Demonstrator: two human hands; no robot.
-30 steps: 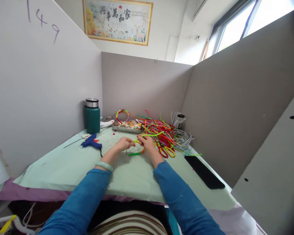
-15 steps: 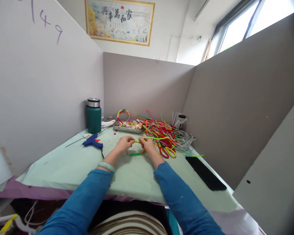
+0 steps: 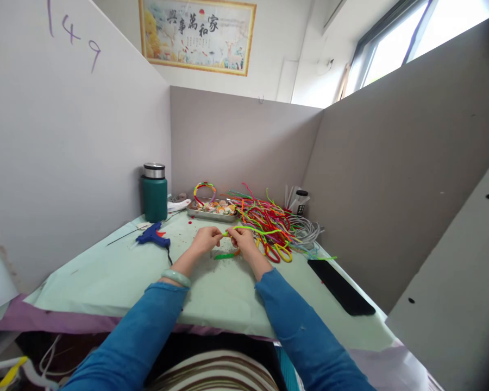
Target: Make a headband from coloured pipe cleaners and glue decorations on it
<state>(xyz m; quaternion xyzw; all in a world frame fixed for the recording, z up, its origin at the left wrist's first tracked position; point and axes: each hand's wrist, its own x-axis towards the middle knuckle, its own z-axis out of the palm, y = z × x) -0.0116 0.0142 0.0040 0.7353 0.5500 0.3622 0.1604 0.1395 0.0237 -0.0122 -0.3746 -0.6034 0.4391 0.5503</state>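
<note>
Both hands are close together above the middle of the table, pinching a yellow-green pipe cleaner [image 3: 264, 232]. My left hand [image 3: 207, 239] grips its left end between thumb and fingertips. A short way to the right, my right hand [image 3: 242, 239] pinches it too, and the long free end trails off rightward over the pile. Whatever else sits between the fingertips is too small to make out. Just below the hands lies a short green piece [image 3: 225, 256] with an orange end, partly hidden by my right hand.
Behind are a metal tray [image 3: 212, 215] of small pieces, a colourful ring [image 3: 204, 185] and a heap of pipe cleaners [image 3: 264, 214]. To the left stand a blue glue gun [image 3: 154, 234] and a green bottle [image 3: 155, 198]. A black flat object [image 3: 342, 288] lies right. Partitions enclose the table.
My fingers have shifted slightly along the yellow-green pipe cleaner, and its free end now arcs a little higher beside my right hand. The whole view has moved slightly.
</note>
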